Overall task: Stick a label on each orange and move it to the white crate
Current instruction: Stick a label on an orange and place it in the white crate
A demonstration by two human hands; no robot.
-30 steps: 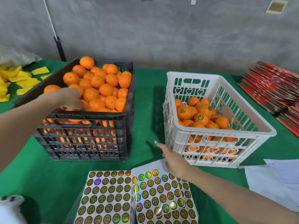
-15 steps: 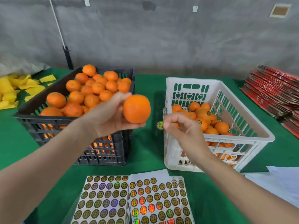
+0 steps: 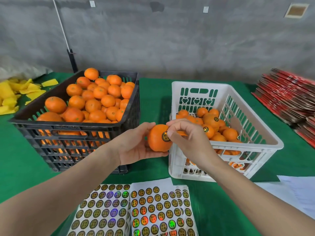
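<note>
- Bottom centre of frame: sticker sheets lying on green table cloth, rows of round gold/holo labels; white papers at lower right.
- Mid-frame: L hand cups an orange from left/below, fingers wrapped round it, thumb on top.
- R hand w/ fingertips bunched together, pressing on a round label on the orange's right face; label partly hidden by the fingers.
- Orange held in the air btwn the two crates, just left of white crate near corner, not inside it.
- White crate, right of centre: partly filled w/ oranges, a few show labels.
- Black crate, left of centre: heaped w/ oranges.
- Upper left: yellow scraps. Far right: red stack. Grey wall behind.
</note>
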